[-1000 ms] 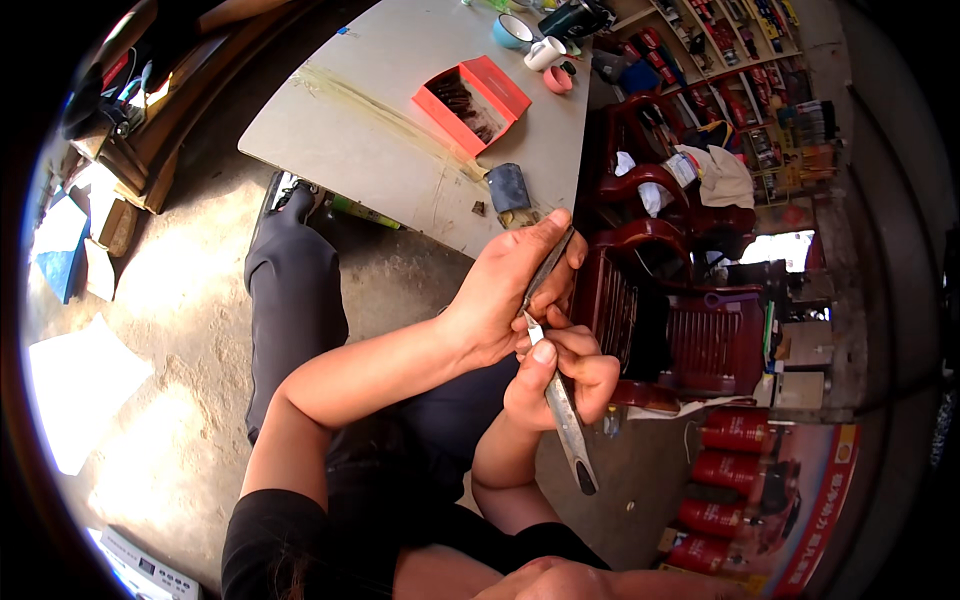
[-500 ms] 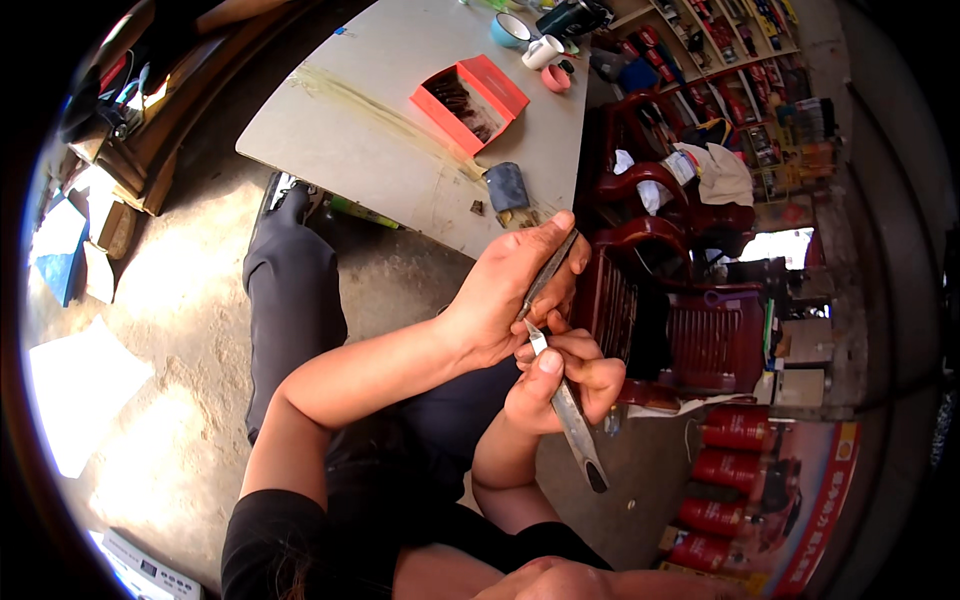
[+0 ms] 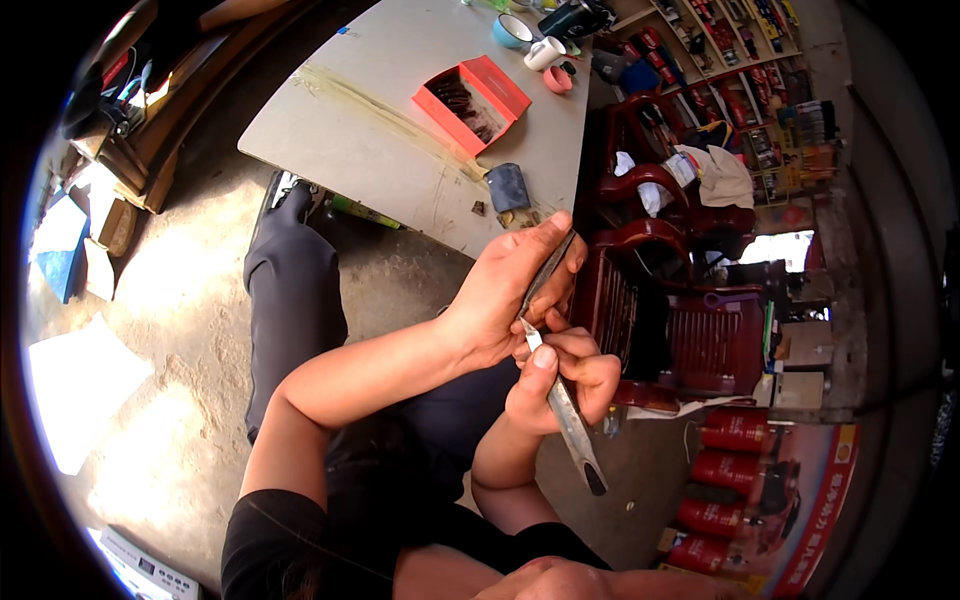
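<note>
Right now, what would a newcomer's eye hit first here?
Likely the centre: the right hand grips a metal blade-like tool, its tip by the dark slender piece in the left hand. Then the bright orange-red box on the pale table, upper middle, and the red cylinder shapes at lower right.

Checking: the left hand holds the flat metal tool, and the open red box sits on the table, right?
Wrong hand: the head view shows the flat metal tool in the right hand. The open red box does sit on the table.
</note>
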Motion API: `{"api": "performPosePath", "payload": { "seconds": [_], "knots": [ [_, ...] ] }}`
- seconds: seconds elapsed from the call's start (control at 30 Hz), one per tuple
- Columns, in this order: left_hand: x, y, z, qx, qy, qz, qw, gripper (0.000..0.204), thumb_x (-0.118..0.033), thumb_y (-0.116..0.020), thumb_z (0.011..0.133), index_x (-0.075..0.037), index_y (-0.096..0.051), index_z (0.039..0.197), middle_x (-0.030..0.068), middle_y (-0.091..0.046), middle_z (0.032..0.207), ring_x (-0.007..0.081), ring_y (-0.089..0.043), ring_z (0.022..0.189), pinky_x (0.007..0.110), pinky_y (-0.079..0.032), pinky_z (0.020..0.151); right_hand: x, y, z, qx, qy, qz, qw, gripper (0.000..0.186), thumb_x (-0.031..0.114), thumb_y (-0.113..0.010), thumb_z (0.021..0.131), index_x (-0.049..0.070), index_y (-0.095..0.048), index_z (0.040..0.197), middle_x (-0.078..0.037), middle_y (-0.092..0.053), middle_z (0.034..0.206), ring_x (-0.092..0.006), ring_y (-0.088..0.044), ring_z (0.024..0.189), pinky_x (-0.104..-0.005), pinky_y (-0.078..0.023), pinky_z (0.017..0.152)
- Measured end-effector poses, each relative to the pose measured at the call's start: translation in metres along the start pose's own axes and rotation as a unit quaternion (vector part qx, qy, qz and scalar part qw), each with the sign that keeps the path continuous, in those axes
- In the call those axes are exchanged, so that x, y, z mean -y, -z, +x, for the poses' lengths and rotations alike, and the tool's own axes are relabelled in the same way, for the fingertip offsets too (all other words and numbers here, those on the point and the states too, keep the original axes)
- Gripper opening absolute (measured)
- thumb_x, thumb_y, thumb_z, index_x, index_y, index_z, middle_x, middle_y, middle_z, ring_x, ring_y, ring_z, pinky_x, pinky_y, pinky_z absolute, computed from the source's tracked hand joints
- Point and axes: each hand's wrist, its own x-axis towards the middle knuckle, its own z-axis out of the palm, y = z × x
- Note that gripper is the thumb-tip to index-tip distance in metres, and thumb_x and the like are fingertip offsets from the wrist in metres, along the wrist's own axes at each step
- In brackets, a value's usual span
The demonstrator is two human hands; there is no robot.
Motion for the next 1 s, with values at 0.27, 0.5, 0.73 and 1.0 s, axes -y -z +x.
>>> {"api": "performPosePath", "payload": {
  "seconds": [0.27,0.5,0.73,1.0],
  "knots": [
    [0.002,-0.004,-0.001,0.017,-0.002,0.026,1.000,0.041,-0.038,-0.039,0.098,-0.004,-0.048,0.077,-0.0017,-0.037,0.042,0.0050,-0.028,0.030,0.017,-0.033,0.034,0.004,-0.002,-0.001,-0.066,-0.018,0.023,0.997,0.031,0.020,-0.060,0.085,0.004,-0.035,0.078,-0.008,-0.049,0.051,-0.0104,-0.045,0.042,-0.0292,-0.051,0.067],
    [0.002,-0.003,-0.001,0.004,-0.008,0.016,1.000,0.038,-0.035,-0.042,0.098,-0.004,-0.049,0.078,-0.0013,-0.039,0.042,0.0049,-0.029,0.029,0.017,-0.032,0.033,0.002,-0.003,-0.001,-0.048,-0.001,0.011,0.999,0.030,0.018,-0.060,0.086,0.004,-0.035,0.078,-0.009,-0.051,0.053,-0.0107,-0.047,0.043,-0.0304,-0.051,0.067],
    [0.001,-0.003,-0.001,0.002,-0.003,0.008,1.000,0.037,-0.035,-0.042,0.098,-0.005,-0.048,0.077,-0.0012,-0.039,0.042,0.0054,-0.030,0.029,0.016,-0.030,0.031,0.002,-0.002,0.000,-0.025,0.009,-0.010,1.000,0.028,0.016,-0.059,0.086,0.003,-0.035,0.079,-0.010,-0.052,0.055,-0.0126,-0.051,0.047,-0.0330,-0.052,0.070],
    [0.001,-0.001,-0.001,-0.005,0.001,0.014,1.000,0.037,-0.035,-0.042,0.098,-0.006,-0.047,0.076,-0.0017,-0.037,0.042,0.0058,-0.029,0.030,0.017,-0.033,0.034,-0.002,0.007,-0.002,0.006,0.009,0.008,1.000,0.027,0.010,-0.063,0.082,0.002,-0.038,0.077,-0.013,-0.059,0.061,-0.0183,-0.061,0.056,-0.0370,-0.055,0.072]
  ]
}}
